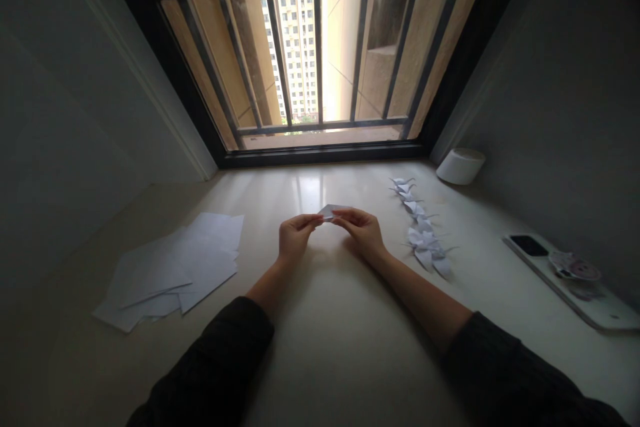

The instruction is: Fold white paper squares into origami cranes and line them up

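A small folded piece of white paper (334, 210) is pinched between my two hands over the middle of the pale sill. My left hand (297, 235) grips its left corner with thumb and fingertips. On the other side, my right hand (361, 227) pinches the right part, its fingers covering some of the paper. To the right stands a row of several folded paper cranes (420, 223), apart from my hands. Several loose white paper sheets (207, 250) lie overlapping on the left.
A white cylindrical object (461, 167) lies by the right wall near the window frame (325, 157). Nearer on the right rests a phone (560, 280) with a round cartoon-like grip on its back. Walls flank the sill (310, 360) on both sides.
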{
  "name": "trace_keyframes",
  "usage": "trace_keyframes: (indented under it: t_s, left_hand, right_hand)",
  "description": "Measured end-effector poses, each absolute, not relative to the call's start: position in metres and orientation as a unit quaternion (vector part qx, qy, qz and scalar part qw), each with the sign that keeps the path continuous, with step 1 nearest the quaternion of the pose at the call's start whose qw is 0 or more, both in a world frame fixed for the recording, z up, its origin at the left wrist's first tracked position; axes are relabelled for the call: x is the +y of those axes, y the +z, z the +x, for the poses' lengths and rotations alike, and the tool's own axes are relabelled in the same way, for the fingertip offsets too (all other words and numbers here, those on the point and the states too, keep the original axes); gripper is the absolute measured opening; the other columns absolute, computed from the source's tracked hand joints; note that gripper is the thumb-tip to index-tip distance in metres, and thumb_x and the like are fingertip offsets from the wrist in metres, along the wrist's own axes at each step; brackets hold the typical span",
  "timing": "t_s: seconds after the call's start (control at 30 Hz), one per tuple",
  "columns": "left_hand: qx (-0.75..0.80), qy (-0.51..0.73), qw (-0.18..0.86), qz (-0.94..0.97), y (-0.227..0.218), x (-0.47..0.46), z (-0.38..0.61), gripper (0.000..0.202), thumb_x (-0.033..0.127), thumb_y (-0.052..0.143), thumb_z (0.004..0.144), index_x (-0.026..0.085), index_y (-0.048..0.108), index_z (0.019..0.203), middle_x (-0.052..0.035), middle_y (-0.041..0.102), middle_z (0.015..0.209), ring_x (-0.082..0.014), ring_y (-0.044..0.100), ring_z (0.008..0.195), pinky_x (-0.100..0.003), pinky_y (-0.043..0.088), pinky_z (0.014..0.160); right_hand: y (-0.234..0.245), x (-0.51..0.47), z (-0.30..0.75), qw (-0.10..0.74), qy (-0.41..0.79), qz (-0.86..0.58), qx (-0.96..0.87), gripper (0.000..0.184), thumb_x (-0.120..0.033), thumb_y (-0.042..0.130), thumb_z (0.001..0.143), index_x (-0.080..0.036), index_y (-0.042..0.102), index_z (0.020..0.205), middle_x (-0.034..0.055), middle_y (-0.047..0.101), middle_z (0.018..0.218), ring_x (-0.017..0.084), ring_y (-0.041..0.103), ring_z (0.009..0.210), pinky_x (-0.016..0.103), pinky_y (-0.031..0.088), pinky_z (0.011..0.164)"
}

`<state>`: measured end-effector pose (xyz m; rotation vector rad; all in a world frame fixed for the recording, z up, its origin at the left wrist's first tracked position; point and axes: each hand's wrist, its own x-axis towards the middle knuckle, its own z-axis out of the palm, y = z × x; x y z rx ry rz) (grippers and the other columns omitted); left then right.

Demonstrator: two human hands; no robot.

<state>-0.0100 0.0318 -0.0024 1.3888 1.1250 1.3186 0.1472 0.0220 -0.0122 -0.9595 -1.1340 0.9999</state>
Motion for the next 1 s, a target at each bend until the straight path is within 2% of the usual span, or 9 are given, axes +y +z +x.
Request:
trace_keyframes:
  t_s: [0.27,0.53,0.8,1.0]
  left_hand:
    - [0.457,0.539,0.451,0.545,-0.0043,0.0339,-0.0105,0.025,0.033,0.072,0.064,0.018,0.073,0.084,-0.0059,0.072,0.076,-0.0182,0.066,0.073,-0.028,0.049,0.064]
    - [0.449,0.551,0.496,0.499,-0.0039,0.0343,-0.0092,0.026,0.032,0.075,0.061,0.018,0.074,0.083,-0.0081,0.073,0.083,-0.0195,0.066,0.077,-0.033,0.051,0.071]
    - [0.448,0.548,0.519,0.480,-0.0021,0.0346,-0.0100,0.030,0.032,0.077,0.059,0.016,0.074,0.085,-0.0088,0.073,0.082,-0.0179,0.065,0.074,-0.032,0.050,0.073]
    - [0.446,0.545,0.520,0.484,-0.0038,0.0349,-0.0112,0.030,0.031,0.077,0.059,0.017,0.074,0.085,-0.0086,0.072,0.084,-0.0175,0.064,0.075,-0.032,0.050,0.074]
  right_hand:
    - [-0.0134,0.0232,0.1480,0.625,0.429,-0.435,-0.486,0.023,-0.038,0.075,0.062,-0.020,0.073,0.076,0.0046,0.073,0.078,0.022,0.067,0.076,0.039,0.052,0.079]
    - [-0.0092,0.0208,0.1453,0.630,0.473,-0.412,-0.458,0.023,-0.037,0.076,0.062,-0.020,0.072,0.076,0.0044,0.073,0.081,0.021,0.067,0.079,0.037,0.051,0.081]
    - [-0.0095,0.0216,0.1451,0.623,0.479,-0.414,-0.460,0.025,-0.039,0.077,0.060,-0.019,0.072,0.075,0.0046,0.073,0.080,0.020,0.067,0.077,0.036,0.051,0.080]
    - [-0.0089,0.0213,0.1452,0.626,0.480,-0.424,-0.446,0.023,-0.037,0.078,0.058,-0.020,0.073,0.073,0.0033,0.072,0.073,0.017,0.065,0.069,0.032,0.050,0.072]
